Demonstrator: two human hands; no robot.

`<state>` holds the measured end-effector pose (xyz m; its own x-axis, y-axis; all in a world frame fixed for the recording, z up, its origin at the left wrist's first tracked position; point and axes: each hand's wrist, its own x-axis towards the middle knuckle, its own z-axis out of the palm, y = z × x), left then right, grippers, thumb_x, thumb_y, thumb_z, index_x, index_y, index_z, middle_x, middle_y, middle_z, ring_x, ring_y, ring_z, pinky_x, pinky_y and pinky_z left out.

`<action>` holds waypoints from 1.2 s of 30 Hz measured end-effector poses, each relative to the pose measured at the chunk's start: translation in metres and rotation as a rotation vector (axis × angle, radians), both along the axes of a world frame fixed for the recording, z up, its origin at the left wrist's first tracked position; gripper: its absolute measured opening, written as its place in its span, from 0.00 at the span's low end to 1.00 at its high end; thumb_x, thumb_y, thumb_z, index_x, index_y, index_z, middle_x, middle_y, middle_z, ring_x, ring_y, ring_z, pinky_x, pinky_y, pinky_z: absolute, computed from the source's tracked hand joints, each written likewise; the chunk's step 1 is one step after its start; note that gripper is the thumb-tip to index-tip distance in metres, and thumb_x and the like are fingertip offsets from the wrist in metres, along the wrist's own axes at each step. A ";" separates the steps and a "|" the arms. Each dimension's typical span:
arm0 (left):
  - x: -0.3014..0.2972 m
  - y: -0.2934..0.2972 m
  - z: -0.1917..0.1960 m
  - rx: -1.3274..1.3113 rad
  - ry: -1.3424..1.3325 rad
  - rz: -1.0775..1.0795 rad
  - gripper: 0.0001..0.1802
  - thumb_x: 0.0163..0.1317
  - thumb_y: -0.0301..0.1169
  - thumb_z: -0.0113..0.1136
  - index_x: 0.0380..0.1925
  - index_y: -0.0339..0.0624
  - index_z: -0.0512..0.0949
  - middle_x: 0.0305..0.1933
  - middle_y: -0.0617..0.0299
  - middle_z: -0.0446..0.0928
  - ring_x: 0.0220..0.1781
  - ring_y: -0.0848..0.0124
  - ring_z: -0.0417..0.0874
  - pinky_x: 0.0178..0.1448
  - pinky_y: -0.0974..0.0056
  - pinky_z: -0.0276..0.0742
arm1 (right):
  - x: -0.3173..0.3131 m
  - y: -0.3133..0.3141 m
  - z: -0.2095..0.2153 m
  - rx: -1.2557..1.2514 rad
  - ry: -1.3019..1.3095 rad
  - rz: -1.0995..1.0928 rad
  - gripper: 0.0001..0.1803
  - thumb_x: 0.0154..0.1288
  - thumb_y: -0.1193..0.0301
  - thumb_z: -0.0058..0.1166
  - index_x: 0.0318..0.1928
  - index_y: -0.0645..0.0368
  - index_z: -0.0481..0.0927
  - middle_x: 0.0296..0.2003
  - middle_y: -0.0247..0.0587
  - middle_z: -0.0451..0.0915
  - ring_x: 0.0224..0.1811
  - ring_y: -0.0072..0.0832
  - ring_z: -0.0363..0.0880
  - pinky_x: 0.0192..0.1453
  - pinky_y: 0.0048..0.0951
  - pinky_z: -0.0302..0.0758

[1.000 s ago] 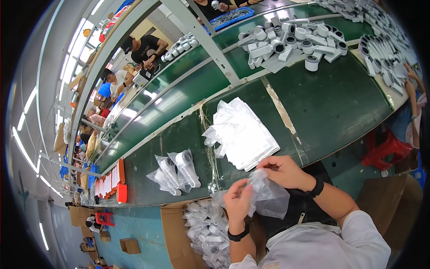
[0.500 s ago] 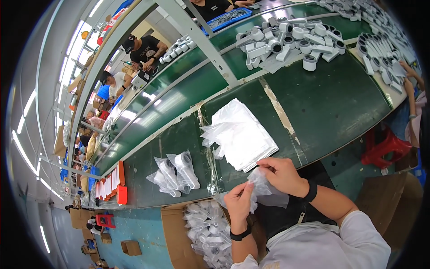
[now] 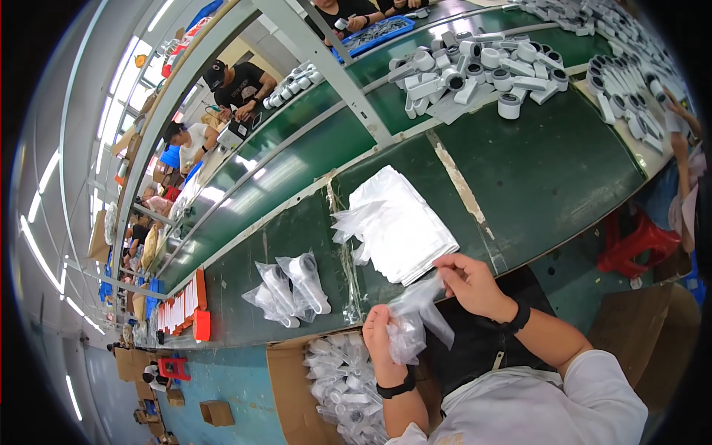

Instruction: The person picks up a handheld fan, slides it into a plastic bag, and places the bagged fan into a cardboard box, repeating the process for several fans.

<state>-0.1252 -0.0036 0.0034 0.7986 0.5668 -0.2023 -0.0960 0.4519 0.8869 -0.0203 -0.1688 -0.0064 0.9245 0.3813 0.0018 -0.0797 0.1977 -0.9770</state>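
Note:
A clear plastic bag [image 3: 411, 326] is stretched between my hands just off the table's front edge. My left hand [image 3: 377, 335] has its fingers curled and gripping one side of the bag. The right hand [image 3: 475, 285] pinches the bag's upper end between thumb and fingers. Right beyond the hands lies a stack of flat white plastic bags [image 3: 404, 226], its left side ruffled. To the left on the green table [image 3: 534, 170] rest several bagged white handled devices [image 3: 304, 282] with round heads.
Below the table edge stands a cardboard box [image 3: 288, 386] full of bagged devices [image 3: 345, 389]. Unbagged white-grey devices [image 3: 482, 70] are heaped at the far right. An orange-red bin [image 3: 196, 304] sits at the left. A metal post [image 3: 334, 74] rises beyond the table. Co-workers sit across the conveyor [image 3: 297, 141].
My hands have moved apart, the left one slightly leftward and down, the right one slightly right. The plastic bag, bunched between them before, is now drawn out and hangs more openly.

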 end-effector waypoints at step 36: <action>0.007 -0.004 -0.003 0.344 0.046 0.011 0.07 0.65 0.29 0.58 0.32 0.39 0.73 0.27 0.70 0.71 0.28 0.82 0.68 0.34 0.75 0.63 | 0.235 -0.196 -0.008 -1.329 -1.090 -0.265 0.23 0.47 0.80 0.56 0.47 0.52 0.78 0.46 0.36 0.75 0.53 0.39 0.71 0.53 0.40 0.68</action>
<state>-0.1186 -0.0075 0.0003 0.7868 0.6163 -0.0332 -0.0556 0.1244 0.9907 0.2143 -0.3644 -0.0146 0.7451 0.4908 0.4515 0.5702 -0.8200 -0.0495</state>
